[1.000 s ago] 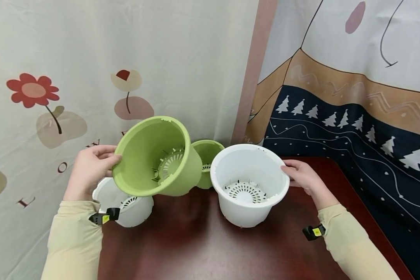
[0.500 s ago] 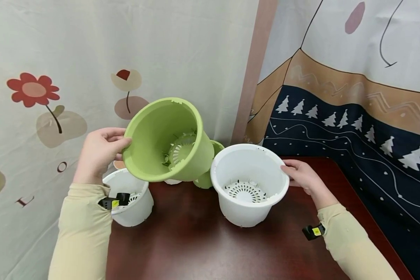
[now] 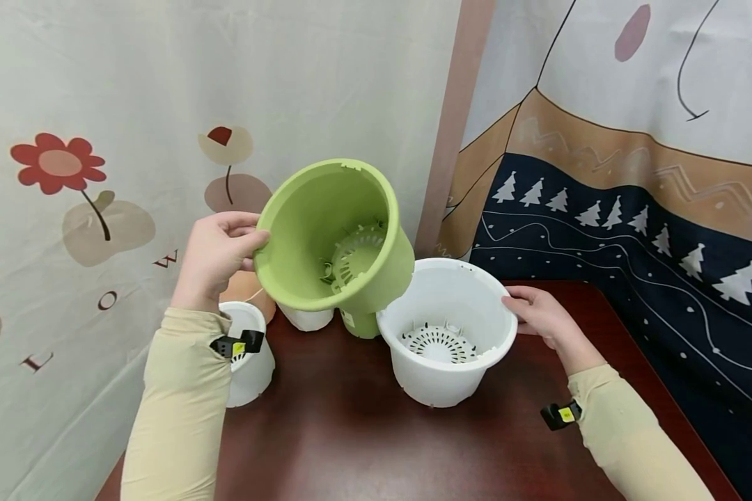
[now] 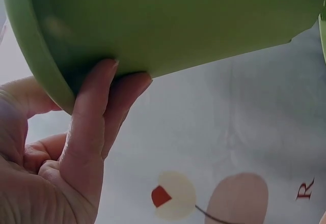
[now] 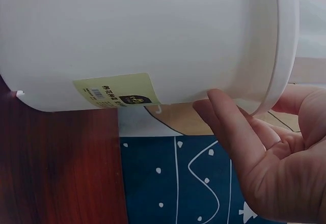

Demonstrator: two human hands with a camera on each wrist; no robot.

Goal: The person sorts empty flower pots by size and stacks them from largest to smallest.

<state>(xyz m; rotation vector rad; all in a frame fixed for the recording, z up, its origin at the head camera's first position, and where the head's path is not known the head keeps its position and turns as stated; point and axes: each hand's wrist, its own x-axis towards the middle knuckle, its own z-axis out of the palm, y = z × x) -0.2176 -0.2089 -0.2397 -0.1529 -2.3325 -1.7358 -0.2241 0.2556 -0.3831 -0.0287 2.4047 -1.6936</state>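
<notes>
In the head view my left hand (image 3: 216, 254) pinches the rim of a large green flower pot (image 3: 307, 229), thumb inside and fingers against its outer wall. The pot is held up in the air, tilted with its mouth toward me, showing a slotted bottom. A large white flower pot (image 3: 413, 376) stands upright on the table, lower and to the right. My right hand (image 3: 542, 316) grips the right side of its rim. The right wrist view shows a yellow-green label (image 5: 117, 90) on the white pot's wall. The green pot's lower end overlaps the white pot's far-left rim in sight; contact cannot be told.
A smaller white pot (image 3: 253, 379) stands at the left, partly behind my left wrist. Behind it are an orange-brown pot (image 3: 251, 289), another white pot (image 3: 307, 319) and a smaller green pot (image 3: 360, 323), partly hidden. Printed curtains back the dark red table (image 3: 376, 445).
My left hand has carried the green pot up and to the right, toward the white pot. More of the pots behind shows at the left. The right hand and white pot have stayed put.
</notes>
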